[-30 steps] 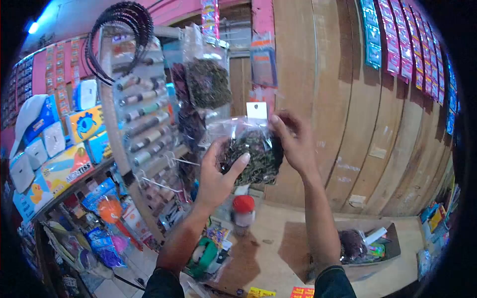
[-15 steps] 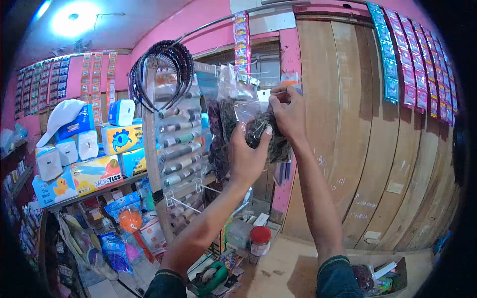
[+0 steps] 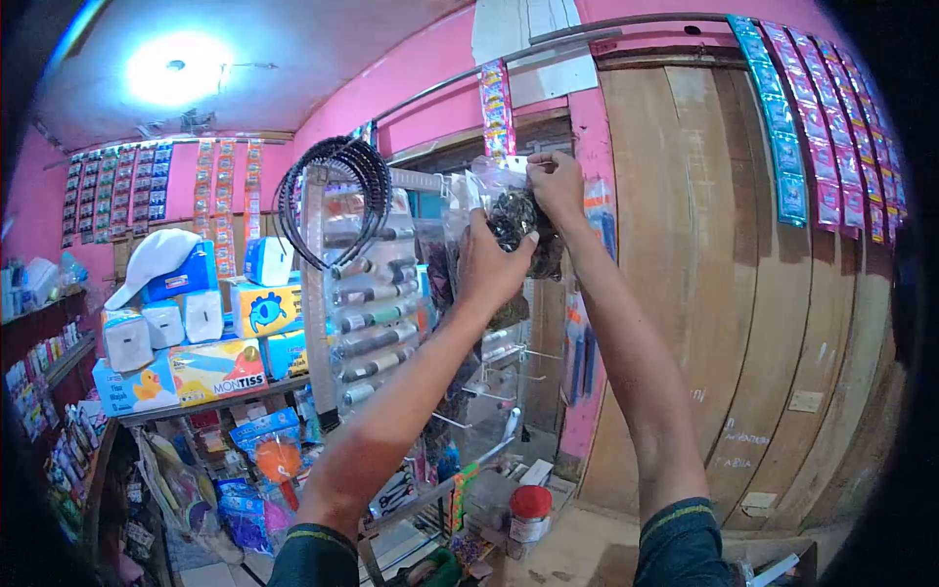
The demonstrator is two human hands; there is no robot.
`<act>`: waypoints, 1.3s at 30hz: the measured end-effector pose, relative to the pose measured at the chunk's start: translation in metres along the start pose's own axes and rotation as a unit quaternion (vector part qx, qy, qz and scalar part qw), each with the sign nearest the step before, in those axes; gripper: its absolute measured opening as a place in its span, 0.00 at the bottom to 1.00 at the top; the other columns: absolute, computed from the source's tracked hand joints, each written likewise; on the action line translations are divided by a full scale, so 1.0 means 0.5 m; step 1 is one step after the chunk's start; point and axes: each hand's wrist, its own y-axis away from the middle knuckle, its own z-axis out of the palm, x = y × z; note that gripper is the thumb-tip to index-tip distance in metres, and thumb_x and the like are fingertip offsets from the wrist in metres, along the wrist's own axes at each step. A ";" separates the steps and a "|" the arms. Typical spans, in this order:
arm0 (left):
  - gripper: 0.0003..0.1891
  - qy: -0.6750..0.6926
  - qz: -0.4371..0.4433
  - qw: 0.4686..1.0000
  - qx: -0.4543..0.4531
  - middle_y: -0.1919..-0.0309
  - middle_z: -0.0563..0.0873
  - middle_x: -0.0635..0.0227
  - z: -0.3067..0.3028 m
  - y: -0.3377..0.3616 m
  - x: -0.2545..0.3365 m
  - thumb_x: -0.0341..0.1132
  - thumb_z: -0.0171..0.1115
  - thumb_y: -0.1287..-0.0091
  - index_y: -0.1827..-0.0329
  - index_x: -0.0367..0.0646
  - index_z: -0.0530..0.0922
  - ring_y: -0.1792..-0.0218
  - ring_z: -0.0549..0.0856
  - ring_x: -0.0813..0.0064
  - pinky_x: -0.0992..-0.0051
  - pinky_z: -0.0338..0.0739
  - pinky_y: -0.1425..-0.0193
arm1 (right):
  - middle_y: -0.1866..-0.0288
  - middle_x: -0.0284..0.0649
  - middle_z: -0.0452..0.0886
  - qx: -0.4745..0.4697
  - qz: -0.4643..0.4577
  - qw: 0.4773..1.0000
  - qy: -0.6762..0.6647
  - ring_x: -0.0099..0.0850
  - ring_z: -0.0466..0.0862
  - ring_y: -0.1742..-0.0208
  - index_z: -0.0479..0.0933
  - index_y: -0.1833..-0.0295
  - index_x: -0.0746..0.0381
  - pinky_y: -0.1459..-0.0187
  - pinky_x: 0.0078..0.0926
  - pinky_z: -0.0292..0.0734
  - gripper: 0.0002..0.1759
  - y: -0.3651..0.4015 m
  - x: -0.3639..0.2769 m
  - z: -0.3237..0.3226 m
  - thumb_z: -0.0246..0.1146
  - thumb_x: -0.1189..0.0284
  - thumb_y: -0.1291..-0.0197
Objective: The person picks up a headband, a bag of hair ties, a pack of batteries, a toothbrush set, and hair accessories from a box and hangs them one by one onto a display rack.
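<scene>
A clear plastic packet with dark, bunched contents is held up in front of the hanging rack. My left hand grips it from below and the left, thumb across its front. At its top, my right hand pinches the packet's upper edge by a white card, fingers closed. What exactly is inside the packet I cannot make out. More bagged dark goods hang on the rack just left of and behind my hands.
Black headbands hang on the corner of the rack frame. Bare wire hooks stick out below my hands. Tissue packs are stacked at the left. A red-lidded jar stands low. Wooden boards form the right wall.
Both hands have lifted the packet a little, nearer the rack's top rail. The camera view has shifted, so the surroundings appear lower and further right.
</scene>
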 end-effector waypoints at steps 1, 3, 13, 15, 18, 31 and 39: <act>0.39 -0.009 0.000 1.000 0.008 0.45 0.81 0.37 0.002 -0.006 -0.003 0.45 0.75 0.41 0.35 0.27 0.67 0.41 0.82 0.45 0.57 0.74 0.36 | 0.66 0.43 0.88 0.002 0.008 1.000 0.004 0.35 0.88 0.63 0.86 0.60 0.63 0.57 0.32 0.81 0.09 -0.008 0.005 0.009 0.66 0.71 0.45; 0.39 -0.024 -0.004 1.000 0.020 0.45 0.81 0.37 0.007 -0.011 -0.007 0.46 0.75 0.41 0.36 0.27 0.68 0.41 0.82 0.45 0.57 0.74 0.36 | 0.66 0.44 0.89 0.013 0.006 0.999 0.032 0.36 0.88 0.63 0.87 0.61 0.62 0.56 0.32 0.81 0.09 -0.015 0.014 0.014 0.66 0.71 0.46; 0.40 -0.039 0.013 0.999 0.009 0.43 0.80 0.37 0.019 -0.013 -0.032 0.46 0.74 0.41 0.35 0.27 0.66 0.39 0.80 0.44 0.57 0.72 0.33 | 0.68 0.42 0.88 -0.021 0.015 0.999 -0.021 0.31 0.87 0.65 0.87 0.60 0.64 0.57 0.30 0.81 0.10 -0.027 0.075 0.026 0.68 0.72 0.47; 0.40 -0.032 0.006 0.999 0.001 0.42 0.79 0.36 0.016 -0.010 -0.033 0.47 0.74 0.41 0.34 0.27 0.66 0.39 0.79 0.44 0.57 0.72 0.33 | 0.68 0.41 0.87 -0.034 0.008 0.999 -0.024 0.29 0.85 0.67 0.86 0.59 0.66 0.60 0.28 0.79 0.10 -0.029 0.085 0.030 0.67 0.73 0.46; 0.40 -0.049 0.000 0.999 0.001 0.42 0.79 0.37 0.015 -0.004 -0.035 0.47 0.74 0.41 0.34 0.28 0.66 0.38 0.79 0.44 0.56 0.72 0.33 | 0.70 0.38 0.85 -0.048 -0.020 0.999 -0.012 0.24 0.82 0.69 0.84 0.57 0.69 0.66 0.24 0.77 0.10 -0.020 0.088 0.037 0.66 0.76 0.44; 0.35 -0.148 0.012 0.987 0.063 0.44 0.78 0.46 -0.025 0.022 -0.065 0.45 0.73 0.40 0.35 0.34 0.68 0.43 0.81 0.47 0.57 0.76 0.40 | 0.60 0.49 0.88 -0.076 0.028 0.995 0.051 0.45 0.88 0.55 0.86 0.57 0.61 0.52 0.40 0.80 0.12 -0.016 0.084 0.098 0.69 0.68 0.46; 0.34 -0.158 0.042 0.984 0.066 0.45 0.76 0.47 -0.033 0.034 -0.096 0.39 0.73 0.41 0.35 0.35 0.67 0.44 0.80 0.47 0.56 0.76 0.42 | 0.56 0.50 0.88 -0.091 0.044 0.992 0.078 0.48 0.87 0.51 0.85 0.54 0.60 0.48 0.42 0.80 0.16 0.015 0.058 0.109 0.67 0.60 0.42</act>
